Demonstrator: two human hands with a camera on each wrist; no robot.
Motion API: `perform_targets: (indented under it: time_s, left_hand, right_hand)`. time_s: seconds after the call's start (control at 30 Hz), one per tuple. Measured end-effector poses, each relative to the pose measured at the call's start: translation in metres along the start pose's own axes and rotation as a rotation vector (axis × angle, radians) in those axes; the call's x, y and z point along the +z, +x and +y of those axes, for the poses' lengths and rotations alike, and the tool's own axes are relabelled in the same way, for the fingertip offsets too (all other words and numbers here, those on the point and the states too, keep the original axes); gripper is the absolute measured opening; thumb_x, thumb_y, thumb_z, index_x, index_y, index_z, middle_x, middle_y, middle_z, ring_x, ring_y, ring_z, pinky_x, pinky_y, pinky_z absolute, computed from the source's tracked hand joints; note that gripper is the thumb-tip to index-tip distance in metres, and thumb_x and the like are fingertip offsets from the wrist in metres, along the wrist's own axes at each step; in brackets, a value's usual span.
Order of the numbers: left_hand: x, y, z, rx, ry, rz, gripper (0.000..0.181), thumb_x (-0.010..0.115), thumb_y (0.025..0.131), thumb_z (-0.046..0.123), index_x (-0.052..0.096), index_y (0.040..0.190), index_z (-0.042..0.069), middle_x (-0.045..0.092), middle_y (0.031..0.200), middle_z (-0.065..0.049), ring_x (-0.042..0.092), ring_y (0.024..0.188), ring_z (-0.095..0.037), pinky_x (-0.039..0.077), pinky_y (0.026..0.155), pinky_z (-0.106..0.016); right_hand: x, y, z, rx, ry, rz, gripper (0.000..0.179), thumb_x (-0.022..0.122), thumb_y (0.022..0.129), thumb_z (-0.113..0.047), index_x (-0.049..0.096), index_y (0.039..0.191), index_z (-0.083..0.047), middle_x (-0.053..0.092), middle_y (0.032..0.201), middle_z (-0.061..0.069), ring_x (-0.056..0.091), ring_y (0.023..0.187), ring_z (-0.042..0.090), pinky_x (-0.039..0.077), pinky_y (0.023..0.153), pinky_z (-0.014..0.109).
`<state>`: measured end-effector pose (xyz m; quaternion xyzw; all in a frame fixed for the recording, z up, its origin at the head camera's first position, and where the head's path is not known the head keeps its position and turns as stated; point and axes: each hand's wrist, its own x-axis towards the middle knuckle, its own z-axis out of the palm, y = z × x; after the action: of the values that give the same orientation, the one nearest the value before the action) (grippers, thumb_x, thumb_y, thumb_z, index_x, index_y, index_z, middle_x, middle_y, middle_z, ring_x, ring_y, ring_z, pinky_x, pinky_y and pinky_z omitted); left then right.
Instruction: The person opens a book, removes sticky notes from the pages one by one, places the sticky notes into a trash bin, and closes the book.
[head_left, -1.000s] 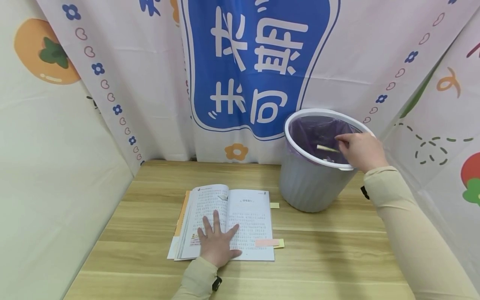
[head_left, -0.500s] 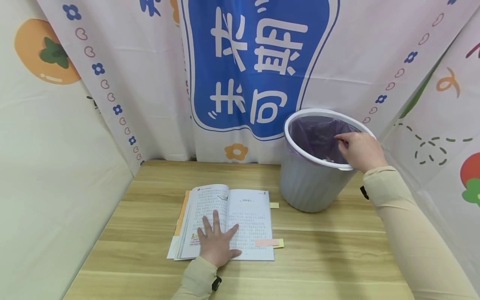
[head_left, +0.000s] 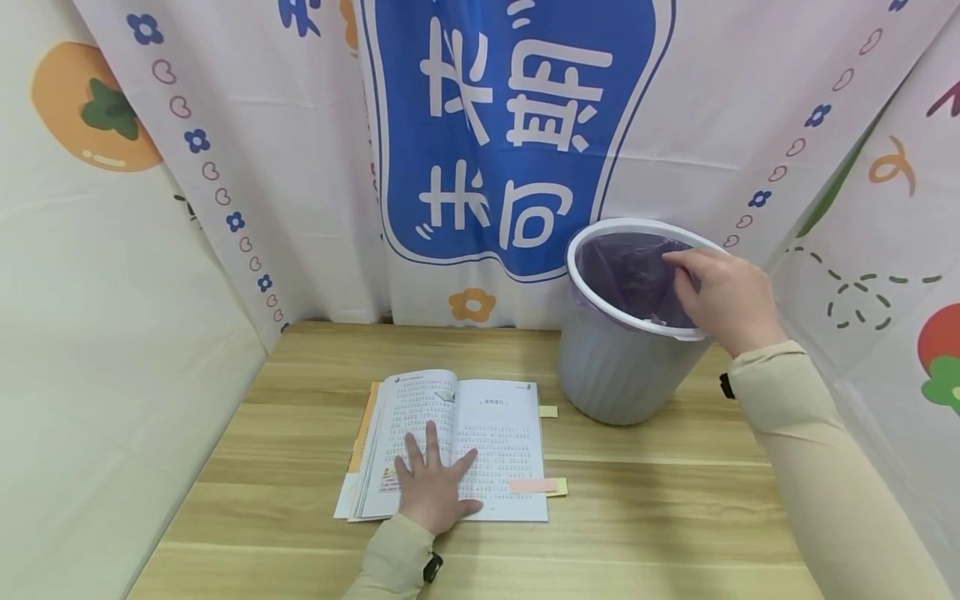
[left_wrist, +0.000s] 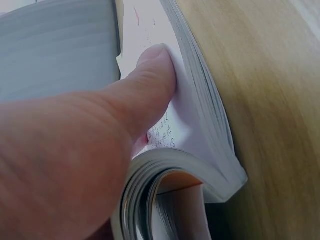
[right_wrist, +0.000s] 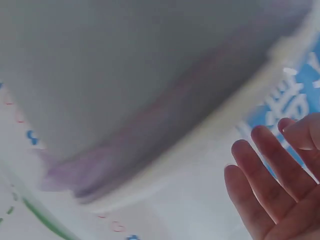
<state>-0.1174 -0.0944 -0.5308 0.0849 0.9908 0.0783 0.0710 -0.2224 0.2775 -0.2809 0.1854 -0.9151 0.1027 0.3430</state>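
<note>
An open book lies on the wooden table, its text pages facing up. My left hand rests flat on it with the fingers spread, near the lower middle. In the left wrist view the thumb presses on a page beside the thick stack of page edges. A pink sticky strip is on the right page. Over the grey waste bin hovers my right hand, nothing visible in it. The right wrist view shows its fingers loosely extended beside the blurred bin rim.
Yellow tabs stick out from the book's right edge. The bin has a purple liner with small scraps inside. Printed curtains hang behind the table and at both sides.
A pale strip was in the bin's mouth below the right fingers a second ago; it dropped out of sight. The right hand has since lifted slightly. The left hand stays put.
</note>
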Motion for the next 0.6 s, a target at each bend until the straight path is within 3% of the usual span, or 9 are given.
perform_targets:
  time_s: [0.2, 0.4, 0.6]
  left_hand:
    - [0.001, 0.000, -0.001, 0.004, 0.003, 0.001, 0.081, 0.073, 0.073, 0.065, 0.051, 0.145, 0.035, 0.001, 0.159, -0.033, 0.004, 0.137, -0.066, 0.017, 0.102, -0.079]
    - [0.004, 0.002, -0.003, 0.002, -0.006, 0.005, 0.081, 0.073, 0.073, 0.065, 0.050, 0.145, 0.036, 0.000, 0.159, -0.033, 0.003, 0.137, -0.066, 0.016, 0.103, -0.079]
    - [0.004, 0.002, -0.004, 0.008, -0.007, 0.009, 0.082, 0.073, 0.074, 0.066, 0.050, 0.146, 0.035, -0.001, 0.159, -0.033, 0.002, 0.137, -0.066, 0.016, 0.103, -0.079]
  right_hand:
    - [-0.011, -0.010, -0.029, -0.140, 0.061, 0.169, 0.027, 0.063, 0.085, 0.000, 0.075, 0.108, -0.006, 0.074, 0.100, 0.012, 0.070, 0.085, 0.035, 0.052, 0.057, 0.052]
    - [-0.012, -0.030, -0.054, -0.192, 0.097, 0.231, 0.026, 0.061, 0.088, -0.004, 0.075, 0.109, -0.006, 0.074, 0.103, 0.009, 0.071, 0.090, 0.030, 0.055, 0.061, 0.047]
    - [0.001, -0.053, -0.071, -0.215, 0.134, 0.253, 0.026, 0.057, 0.088, -0.006, 0.075, 0.107, -0.005, 0.073, 0.102, 0.008, 0.070, 0.085, 0.031, 0.056, 0.063, 0.048]
